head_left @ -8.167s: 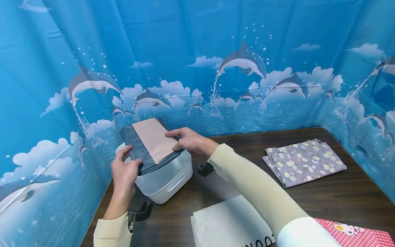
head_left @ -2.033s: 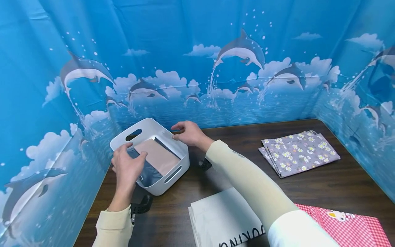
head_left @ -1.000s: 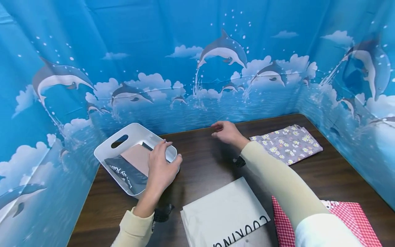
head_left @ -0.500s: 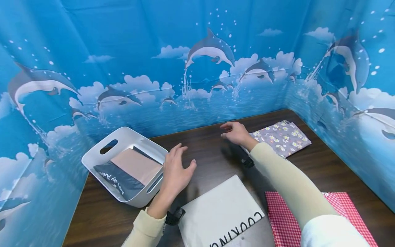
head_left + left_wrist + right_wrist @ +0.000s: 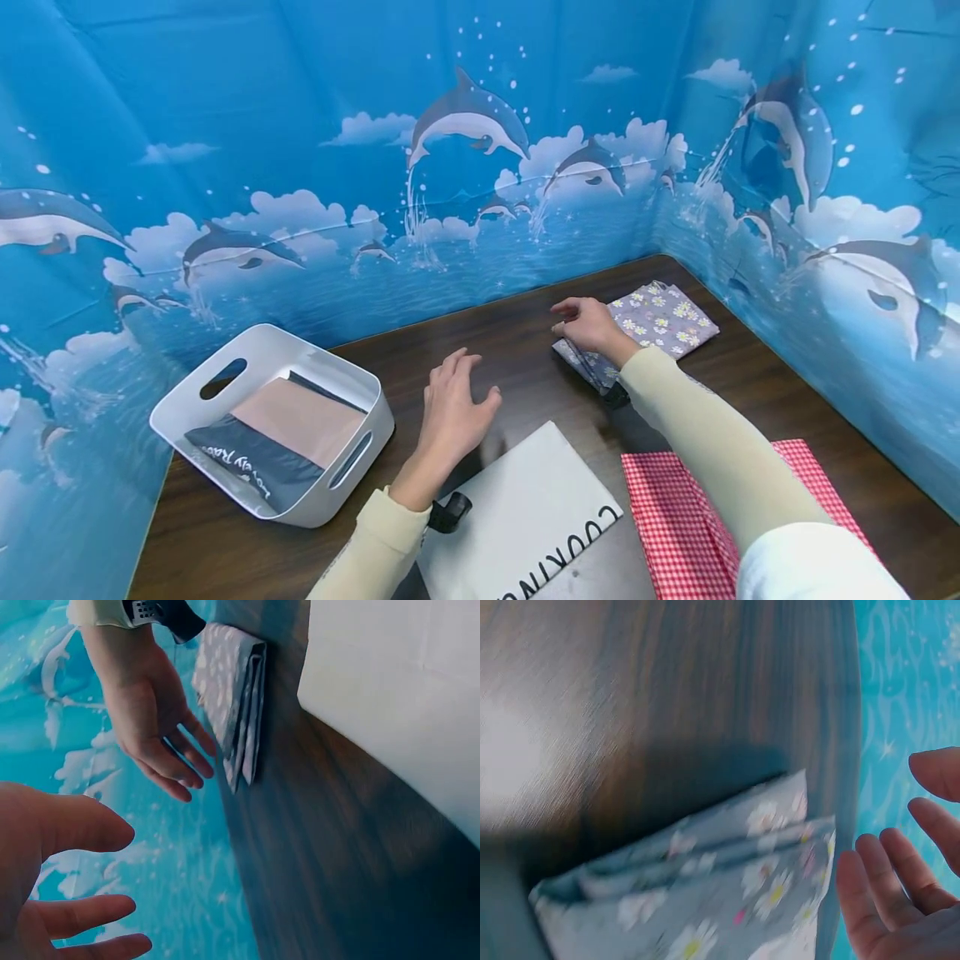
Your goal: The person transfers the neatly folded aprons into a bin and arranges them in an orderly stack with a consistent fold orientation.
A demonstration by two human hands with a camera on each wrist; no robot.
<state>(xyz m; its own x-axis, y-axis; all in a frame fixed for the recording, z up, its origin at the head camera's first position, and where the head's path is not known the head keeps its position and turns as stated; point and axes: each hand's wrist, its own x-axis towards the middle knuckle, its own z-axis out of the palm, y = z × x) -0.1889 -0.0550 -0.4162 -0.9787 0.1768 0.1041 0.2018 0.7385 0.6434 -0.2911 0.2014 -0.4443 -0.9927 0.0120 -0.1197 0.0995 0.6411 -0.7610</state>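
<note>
Right hand [image 5: 588,325] is hovering, grip spread, over the floral cloth [image 5: 660,312] at center right; left hand [image 5: 453,408] is hanging spread mid-frame. Only the wrist views are showing the cloth's stacked folds [image 5: 244,705].

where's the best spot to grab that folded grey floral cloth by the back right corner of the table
Probably the near-left corner of the folded grey daisy-print cloth, where the stacked layers show as open edges beside the right hand. Come from the left, thumb on top and fingers slid beneath against the dark wooden table, so one grip pinches every layer and the fold stays together.
</note>
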